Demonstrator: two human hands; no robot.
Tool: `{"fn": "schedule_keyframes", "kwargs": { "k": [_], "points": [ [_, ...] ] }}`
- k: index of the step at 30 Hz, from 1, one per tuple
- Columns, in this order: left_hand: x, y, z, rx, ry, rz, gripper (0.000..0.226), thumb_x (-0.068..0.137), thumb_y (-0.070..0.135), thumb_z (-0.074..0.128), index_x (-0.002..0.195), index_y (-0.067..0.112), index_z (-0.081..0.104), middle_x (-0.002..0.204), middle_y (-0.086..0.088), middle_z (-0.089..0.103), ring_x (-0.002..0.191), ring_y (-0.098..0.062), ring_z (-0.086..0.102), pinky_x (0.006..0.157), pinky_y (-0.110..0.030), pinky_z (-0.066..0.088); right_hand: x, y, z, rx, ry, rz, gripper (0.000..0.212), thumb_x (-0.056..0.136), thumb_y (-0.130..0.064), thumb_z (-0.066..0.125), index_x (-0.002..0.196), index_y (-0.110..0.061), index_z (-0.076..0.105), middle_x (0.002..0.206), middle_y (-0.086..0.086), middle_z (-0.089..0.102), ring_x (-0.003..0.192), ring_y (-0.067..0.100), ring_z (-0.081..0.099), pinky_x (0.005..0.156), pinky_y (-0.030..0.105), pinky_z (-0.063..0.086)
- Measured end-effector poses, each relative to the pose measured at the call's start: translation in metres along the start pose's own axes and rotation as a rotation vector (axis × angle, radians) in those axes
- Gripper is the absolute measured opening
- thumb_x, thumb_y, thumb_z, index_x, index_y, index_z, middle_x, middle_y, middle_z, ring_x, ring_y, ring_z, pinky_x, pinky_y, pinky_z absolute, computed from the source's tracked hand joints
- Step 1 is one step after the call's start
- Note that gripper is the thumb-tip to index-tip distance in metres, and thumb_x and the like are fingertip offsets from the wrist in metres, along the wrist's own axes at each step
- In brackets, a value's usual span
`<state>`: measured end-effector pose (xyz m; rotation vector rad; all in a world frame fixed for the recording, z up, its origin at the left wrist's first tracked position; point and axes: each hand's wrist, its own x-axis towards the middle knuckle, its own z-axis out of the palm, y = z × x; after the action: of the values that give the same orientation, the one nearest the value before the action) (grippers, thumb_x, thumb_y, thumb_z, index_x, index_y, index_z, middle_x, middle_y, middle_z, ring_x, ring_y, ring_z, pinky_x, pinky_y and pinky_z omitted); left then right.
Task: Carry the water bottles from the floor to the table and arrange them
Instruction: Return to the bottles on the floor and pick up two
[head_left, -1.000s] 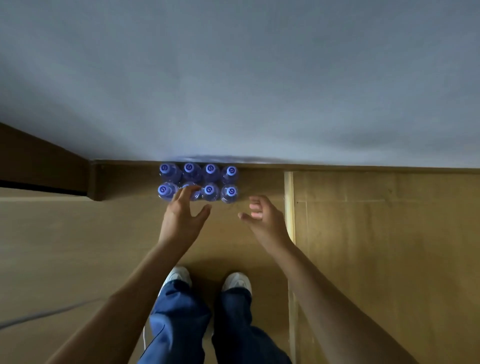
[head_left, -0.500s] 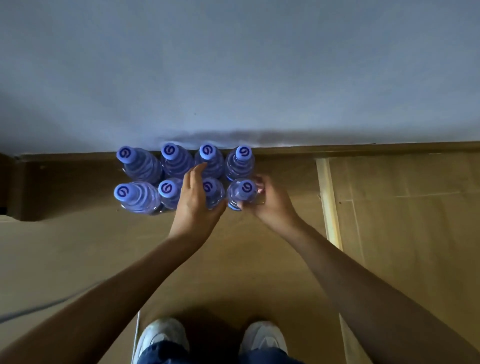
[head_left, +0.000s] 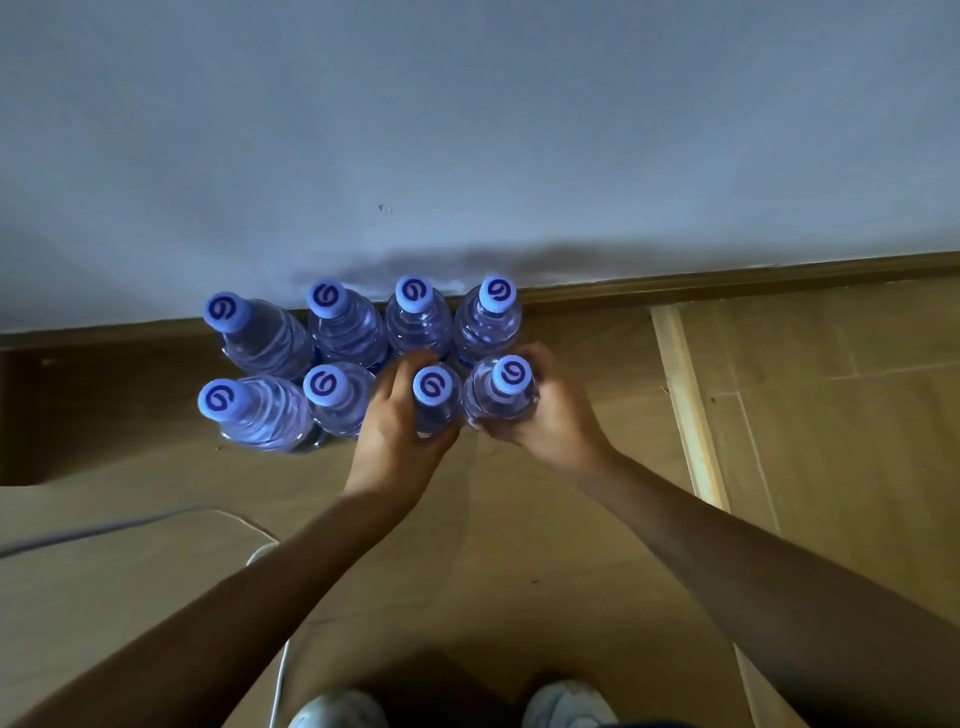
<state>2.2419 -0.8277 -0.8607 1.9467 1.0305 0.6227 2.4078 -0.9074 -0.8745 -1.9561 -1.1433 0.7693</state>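
Wood floor, eight water bottles in two rows against the wall.
Left hand wraps the near-row third bottle; right hand wraps the end bottle beside it.

Eight water bottles with blue caps stand upright on the wooden floor in two rows of four, against the wall. The left hand wraps the near-row bottle third from the left; the right hand wraps the near-row bottle farthest right. Two white shoes lie farthest from the wall.
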Motion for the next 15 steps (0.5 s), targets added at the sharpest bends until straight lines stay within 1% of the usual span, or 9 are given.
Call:
{"fn": "schedule_keyframes", "kwargs": {
  "k": [2, 4, 5, 7, 9, 11, 12, 13, 15],
  "points": [
    [-0.001, 0.001, -0.003, 0.013, -0.049, 0.028, 0.056, 0.07, 0.003, 0.083, 0.118, 0.009, 0.054, 0.109, 0.007, 0.052, 0.099, -0.003, 0.048, 0.08, -0.01, 0.037, -0.004, -0.001, -0.004, 0.018, -0.02, 0.021, 0.068, 0.063, -0.019, 0.093, 0.114, -0.036, 0.051, 0.104, -0.016, 0.066, 0.101, 0.011, 0.068, 0.087, 0.035, 0.057],
    [-0.001, 0.001, -0.005, 0.054, -0.098, 0.084, 0.053, 0.072, 0.006, 0.083, 0.118, 0.006, 0.056, 0.111, 0.003, 0.054, 0.103, -0.014, 0.049, 0.083, -0.016, 0.035, -0.007, -0.004, -0.008, 0.003, -0.053, 0.035, 0.065, 0.064, -0.021, 0.093, 0.119, -0.019, 0.059, 0.106, -0.01, 0.071, 0.1, 0.009, 0.068, 0.087, 0.028, 0.056],
    [-0.002, 0.002, -0.007, 0.08, -0.124, 0.113, 0.052, 0.072, 0.008, 0.083, 0.117, 0.004, 0.057, 0.112, -0.001, 0.056, 0.105, -0.017, 0.049, 0.084, -0.017, 0.033, -0.01, -0.006, -0.011, -0.018, -0.074, 0.035, 0.065, 0.065, -0.023, 0.093, 0.12, -0.015, 0.06, 0.107, -0.007, 0.072, 0.099, 0.008, 0.068, 0.085, 0.021, 0.054],
    [-0.002, 0.008, -0.014, 0.103, -0.167, 0.148, 0.052, 0.072, 0.012, 0.084, 0.117, 0.004, 0.059, 0.113, -0.003, 0.058, 0.105, -0.02, 0.05, 0.084, -0.017, 0.032, -0.016, -0.013, -0.019, -0.033, -0.106, 0.036, 0.061, 0.066, -0.027, 0.092, 0.119, -0.017, 0.062, 0.107, -0.01, 0.072, 0.097, 0.004, 0.067, 0.081, 0.009, 0.049],
    [-0.003, 0.023, -0.026, 0.078, -0.181, 0.14, 0.054, 0.071, 0.015, 0.085, 0.117, 0.007, 0.059, 0.112, 0.005, 0.055, 0.104, -0.019, 0.05, 0.082, -0.018, 0.034, -0.024, -0.026, -0.03, -0.028, -0.092, 0.048, 0.052, 0.065, -0.029, 0.092, 0.108, -0.029, 0.061, 0.098, -0.021, 0.069, 0.093, -0.003, 0.066, 0.076, 0.005, 0.046],
    [-0.003, 0.045, -0.042, 0.061, -0.184, 0.139, 0.055, 0.069, 0.014, 0.087, 0.117, 0.008, 0.059, 0.112, 0.007, 0.053, 0.104, -0.02, 0.051, 0.084, -0.021, 0.036, -0.033, -0.047, -0.045, -0.004, -0.067, 0.052, 0.05, 0.064, -0.03, 0.093, 0.101, -0.041, 0.061, 0.089, -0.033, 0.066, 0.089, -0.012, 0.063, 0.072, 0.004, 0.045],
    [-0.004, 0.059, -0.052, 0.059, -0.187, 0.142, 0.056, 0.069, 0.014, 0.087, 0.117, 0.008, 0.059, 0.112, 0.007, 0.054, 0.104, -0.02, 0.051, 0.085, -0.022, 0.036, -0.038, -0.061, -0.055, 0.002, -0.063, 0.053, 0.05, 0.063, -0.03, 0.093, 0.098, -0.045, 0.061, 0.088, -0.037, 0.066, 0.088, -0.014, 0.063, 0.072, 0.004, 0.045],
    [-0.005, 0.077, -0.065, 0.057, -0.19, 0.141, 0.056, 0.069, 0.015, 0.087, 0.117, 0.009, 0.059, 0.112, 0.007, 0.054, 0.104, -0.02, 0.051, 0.085, -0.022, 0.037, -0.042, -0.077, -0.065, 0.009, -0.063, 0.058, 0.05, 0.063, -0.03, 0.093, 0.097, -0.048, 0.061, 0.09, -0.039, 0.066, 0.089, -0.014, 0.063, 0.073, 0.005, 0.046],
    [-0.007, 0.116, -0.094, 0.044, -0.185, 0.145, 0.055, 0.069, 0.018, 0.086, 0.116, 0.011, 0.059, 0.111, 0.007, 0.054, 0.104, -0.017, 0.05, 0.085, -0.024, 0.039, -0.051, -0.112, -0.087, 0.034, -0.073, 0.058, 0.05, 0.064, -0.032, 0.092, 0.102, -0.045, 0.063, 0.094, -0.033, 0.068, 0.092, -0.01, 0.065, 0.076, 0.008, 0.047]
  ]
}}
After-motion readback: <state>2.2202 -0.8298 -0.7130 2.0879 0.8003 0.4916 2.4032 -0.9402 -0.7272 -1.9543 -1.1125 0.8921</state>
